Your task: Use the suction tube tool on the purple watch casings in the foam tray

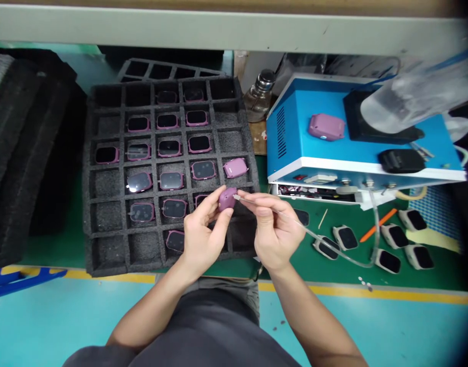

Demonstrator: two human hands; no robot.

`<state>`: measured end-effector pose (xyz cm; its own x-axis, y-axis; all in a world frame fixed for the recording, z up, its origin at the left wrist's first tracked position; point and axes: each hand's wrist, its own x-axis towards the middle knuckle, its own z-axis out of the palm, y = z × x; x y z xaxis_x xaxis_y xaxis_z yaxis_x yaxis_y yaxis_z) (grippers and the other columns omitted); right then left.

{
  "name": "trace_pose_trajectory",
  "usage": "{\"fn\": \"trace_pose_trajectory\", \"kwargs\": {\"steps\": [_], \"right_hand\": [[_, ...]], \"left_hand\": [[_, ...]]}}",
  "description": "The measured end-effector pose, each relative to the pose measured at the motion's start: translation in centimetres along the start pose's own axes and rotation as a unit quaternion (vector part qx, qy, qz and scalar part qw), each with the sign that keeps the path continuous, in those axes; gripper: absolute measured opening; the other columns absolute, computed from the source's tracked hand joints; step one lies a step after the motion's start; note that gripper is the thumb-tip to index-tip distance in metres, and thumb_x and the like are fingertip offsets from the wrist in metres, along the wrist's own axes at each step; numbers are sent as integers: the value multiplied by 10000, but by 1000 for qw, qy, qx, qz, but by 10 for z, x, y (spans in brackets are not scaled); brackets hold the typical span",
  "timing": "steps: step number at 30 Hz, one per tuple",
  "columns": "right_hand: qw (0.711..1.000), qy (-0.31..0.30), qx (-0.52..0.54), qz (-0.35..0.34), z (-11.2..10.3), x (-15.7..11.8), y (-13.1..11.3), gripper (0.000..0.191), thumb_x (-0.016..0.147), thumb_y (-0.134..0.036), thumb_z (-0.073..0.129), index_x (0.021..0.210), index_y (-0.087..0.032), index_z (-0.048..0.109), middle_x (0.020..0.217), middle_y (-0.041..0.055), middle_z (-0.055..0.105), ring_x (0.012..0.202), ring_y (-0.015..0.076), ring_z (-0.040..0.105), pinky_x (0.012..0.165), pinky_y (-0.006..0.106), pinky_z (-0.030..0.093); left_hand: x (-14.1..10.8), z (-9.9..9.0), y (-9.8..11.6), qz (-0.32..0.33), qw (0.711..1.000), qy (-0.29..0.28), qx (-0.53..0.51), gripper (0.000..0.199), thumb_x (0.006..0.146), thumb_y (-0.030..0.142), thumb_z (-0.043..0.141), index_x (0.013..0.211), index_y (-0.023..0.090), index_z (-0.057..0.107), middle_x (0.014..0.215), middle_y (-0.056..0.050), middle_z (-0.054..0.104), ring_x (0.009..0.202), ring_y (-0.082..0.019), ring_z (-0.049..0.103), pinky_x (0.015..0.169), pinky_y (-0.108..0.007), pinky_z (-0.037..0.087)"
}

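Between the thumb and fingers of my left hand [203, 229] is a purple watch case [227, 200], held above the black foam tray [107, 227]. My right hand [278, 229] pinches the end of a clear thin tube [314, 235], whose pale tip touches or nearly touches the case's side. From my fingers the tube loops right and up to the front of a blue machine [287, 127]. Several purple watch cases with dark screens lie in the tray's compartments; one purple case [236, 167] shows its plain back just beyond my hands.
On the machine sit another purple case [326, 127], a black block [401, 161] and a clear plastic container [410, 99]. Several light-framed watch cases, an orange stick [378, 225] and a toothpick [322, 218] lie on the green mat at right. A glass bottle [260, 96] stands behind the tray; foam stacks [31, 153] rise at left.
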<state>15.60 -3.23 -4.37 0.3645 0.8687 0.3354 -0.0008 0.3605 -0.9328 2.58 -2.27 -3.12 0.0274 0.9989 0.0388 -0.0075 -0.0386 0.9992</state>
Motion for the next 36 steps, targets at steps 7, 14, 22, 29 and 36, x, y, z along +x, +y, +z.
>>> {"fn": "trace_pose_trajectory", "kwargs": {"steps": [7, 14, 22, 29, 36], "right_hand": [[1000, 3, -7, 1, -1, 0, 0, 88, 1049, -280, 618, 1023, -258, 700, 1029, 52, 777, 1072, 256, 807, 931, 461, 705], [1000, 4, -11, -3, -1, 0, 1, 91, 1050, -274, 612, 1022, -260, 698, 1028, 48, 775, 1075, 254, 808, 935, 453, 705], [1000, 4, -6, -2, -1, 0, 1, 86, 1042, -259, 627, 1024, -261, 711, 1034, 49, 780, 1068, 252, 808, 929, 453, 701], [1000, 6, 22, 14, 0, 3, 1, 114, 1031, -337, 651, 1004, -244, 713, 1033, 56, 765, 1058, 242, 803, 938, 437, 697], [996, -18, 90, 10, 0, 10, 7, 157, 1015, -376, 679, 998, -238, 751, 1061, 61, 788, 1050, 219, 799, 971, 397, 671]], "left_hand": [[-1, 0, 0, -1, 1000, 3, 10, 431, 976, 289, 721, 1395, 200, 686, 1333, -111, 767, 1177, -264, 771, 1039, -384, 643], [0, 1, -1, 9, 1000, 3, 15, 421, 973, 264, 717, 1390, 210, 688, 1331, -95, 769, 1166, -248, 776, 1024, -366, 650], [-1, 1, -1, 10, 1000, 2, 19, 421, 971, 258, 715, 1389, 208, 690, 1336, -90, 768, 1162, -242, 777, 1027, -351, 646], [2, -1, -6, 18, 1000, -8, 22, 425, 968, 289, 711, 1384, 206, 699, 1371, -98, 750, 1212, -252, 755, 1038, -345, 633], [9, 1, -4, 37, 999, 10, 31, 502, 924, 369, 751, 1372, 151, 696, 1391, -142, 733, 1236, -275, 743, 1080, -380, 608]]}}
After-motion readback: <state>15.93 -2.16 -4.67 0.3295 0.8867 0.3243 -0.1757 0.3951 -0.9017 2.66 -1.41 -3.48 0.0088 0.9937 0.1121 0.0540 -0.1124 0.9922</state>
